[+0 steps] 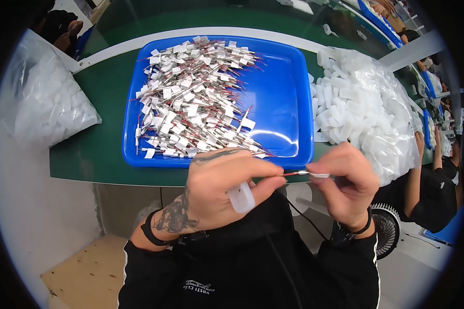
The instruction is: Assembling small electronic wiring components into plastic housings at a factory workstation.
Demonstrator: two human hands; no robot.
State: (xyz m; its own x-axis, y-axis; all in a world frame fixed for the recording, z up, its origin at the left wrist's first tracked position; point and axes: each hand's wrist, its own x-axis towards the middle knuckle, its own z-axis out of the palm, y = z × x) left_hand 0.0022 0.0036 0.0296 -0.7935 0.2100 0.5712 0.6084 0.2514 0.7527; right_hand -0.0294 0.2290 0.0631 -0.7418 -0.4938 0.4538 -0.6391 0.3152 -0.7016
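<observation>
Between my two hands, in front of the blue tray, is a small wired component (295, 173) with a red lead, a metal section and a white tag. My left hand (221, 177) is closed, pinching the red lead between thumb and forefinger. A translucent white plastic sleeve (241, 198) is tucked against that hand, under the fingers. My right hand (348, 180) is closed in a pinch on the component's metal and white end; its fingertips hide part of it. Many similar tagged components (191, 103) lie heaped across the left and middle of the blue tray (311, 108).
A clear bag (397, 129) spilling translucent plastic sleeves (340, 98) lies right of the tray on the green table (108, 170). Another filled bag (51, 103) hangs over the table's left edge. A fan (385, 230) stands below at right. Other people work at far right and upper left.
</observation>
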